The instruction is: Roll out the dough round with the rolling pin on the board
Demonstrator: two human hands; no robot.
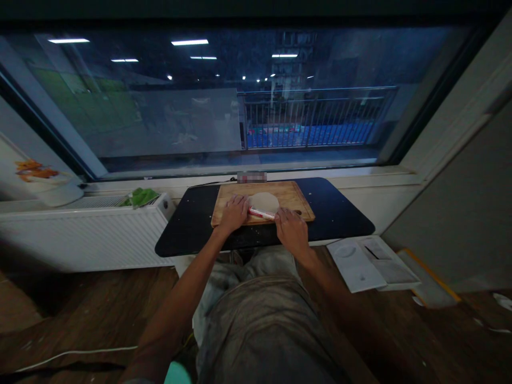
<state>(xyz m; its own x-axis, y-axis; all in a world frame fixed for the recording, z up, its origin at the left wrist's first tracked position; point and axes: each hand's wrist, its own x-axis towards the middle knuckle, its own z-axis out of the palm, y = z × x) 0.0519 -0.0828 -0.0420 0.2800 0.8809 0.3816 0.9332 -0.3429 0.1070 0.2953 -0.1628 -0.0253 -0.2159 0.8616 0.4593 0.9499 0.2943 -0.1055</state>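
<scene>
A pale, flat round of what looks like dough [264,201] lies on a wooden cutting board [285,188]. Along its near edge runs a slim white-and-red rod [261,214], like a small rolling pin, slanting down slightly to the right. My left hand [235,212] is closed over the rod's left end, low over the board. At the opposite end, my right hand [292,229] is wrapped round the rod near the board's front edge. Both palms face down, so the rod's ends are hidden under my fingers.
The board rests on a black table [336,213] below a large window. Behind it stands a small box-like object [252,177], its face blurred. A white radiator [100,234] carries a green cloth-like item [142,197]. An open white box [360,264] sits low at right.
</scene>
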